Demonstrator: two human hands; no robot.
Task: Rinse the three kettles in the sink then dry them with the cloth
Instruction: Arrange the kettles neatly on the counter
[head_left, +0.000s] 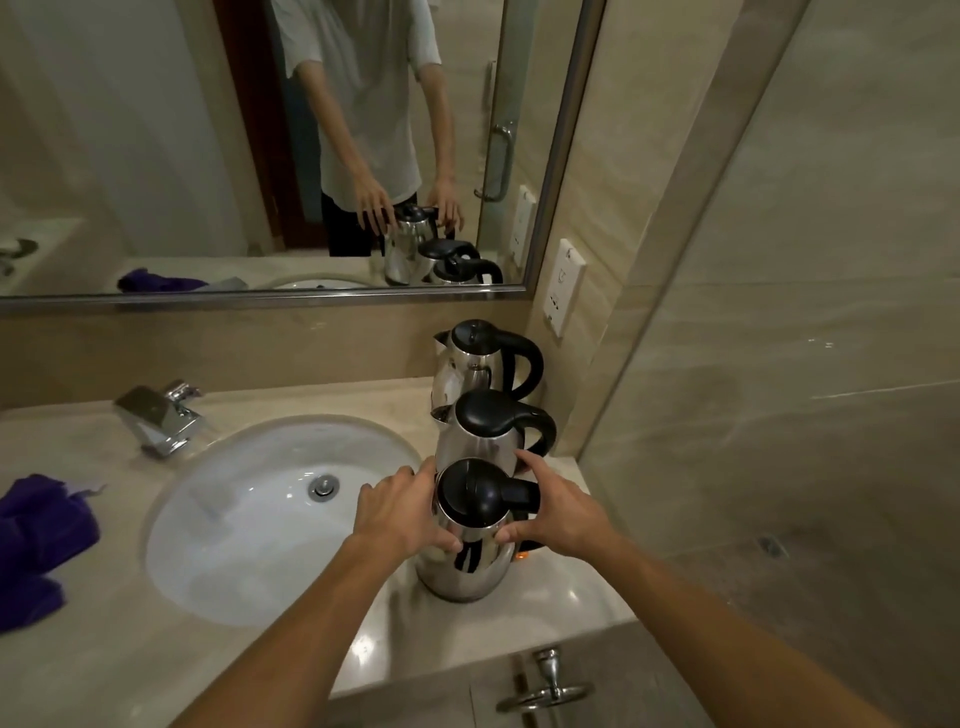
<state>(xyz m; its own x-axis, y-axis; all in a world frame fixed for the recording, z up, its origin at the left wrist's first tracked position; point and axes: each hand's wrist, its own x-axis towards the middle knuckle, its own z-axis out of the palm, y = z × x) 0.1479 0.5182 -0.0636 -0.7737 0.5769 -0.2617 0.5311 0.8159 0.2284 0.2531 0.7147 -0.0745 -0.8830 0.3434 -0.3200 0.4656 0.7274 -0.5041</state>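
Three steel kettles with black lids and handles stand in a row on the counter right of the sink (171, 514). The nearest kettle (462, 566) is held from both sides: my left hand (397, 512) wraps its left shoulder, thumb on the front, and my right hand (558, 512) grips its right side by the handle. Behind it stand the middle kettle (488, 431) and the far kettle (480, 358), both upright with lids closed. A purple cloth (39, 535) lies crumpled on the counter left of the sink.
A chrome faucet (161, 418) sits at the sink's back left. The drain plug (323, 487) is in the basin. A wall mirror (208, 130) hangs above, a socket plate (563, 286) on the right wall. A chrome hook (548, 686) is below the counter edge.
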